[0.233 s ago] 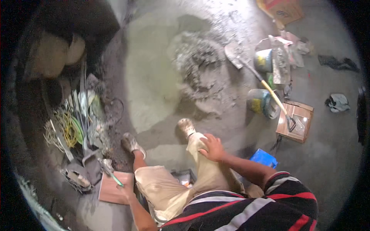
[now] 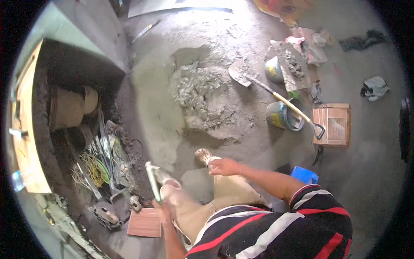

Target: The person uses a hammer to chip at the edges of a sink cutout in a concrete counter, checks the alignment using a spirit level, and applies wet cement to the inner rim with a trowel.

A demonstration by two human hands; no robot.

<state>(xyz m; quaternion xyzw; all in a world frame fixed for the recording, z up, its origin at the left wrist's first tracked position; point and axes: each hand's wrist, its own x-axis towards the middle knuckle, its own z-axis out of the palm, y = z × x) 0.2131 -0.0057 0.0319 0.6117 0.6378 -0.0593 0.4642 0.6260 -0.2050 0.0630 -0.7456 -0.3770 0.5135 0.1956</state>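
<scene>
My left hand is closed round the lower end of a slim tool with a pale green and white handle. The tool points away from me beside my left shin, its small whitish head at the far end, too blurred to name its kind. Just left of this hand, a reddish-brown tile lies flat on the floor. Over my right knee is my right hand, its fingers partly bent and apart, with nothing seen in it.
Wet grey mortar is heaped ahead of me. A shovel leans across a bucket towards a cardboard box. Another bucket stands beyond. Left are tangled yellow cord, tools and a wooden-edged counter.
My left hand has lifted the tool from beside the tile and swung it upright near my left leg. My right hand has shifted slightly at the knee. The whole view has tilted.
</scene>
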